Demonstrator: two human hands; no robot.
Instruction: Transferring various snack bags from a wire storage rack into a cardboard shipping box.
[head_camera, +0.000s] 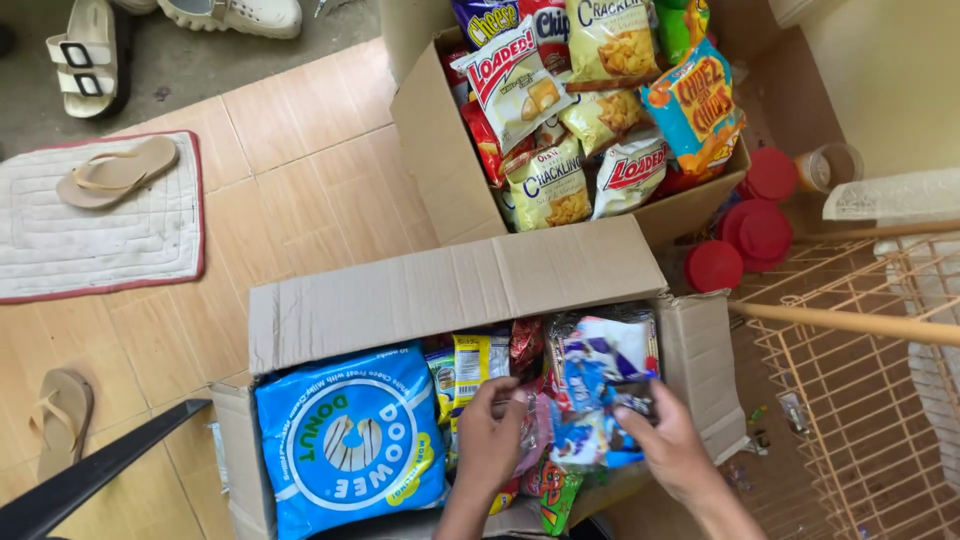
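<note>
Hands: left (490, 425), right (668, 448) gripping snack packets (600, 385) inside cardboard box (450, 290).

Your left hand (490, 432) at 6 o'clock and right hand (668, 447) at 5: bare, no sleeves, rings or gloves.

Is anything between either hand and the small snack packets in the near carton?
Nothing visible. The left hand and right hand already lie on the small snack packets inside the near carton. Its flap is folded back, and the big blue donut bag sits off to the left, beside the left hand.
</note>
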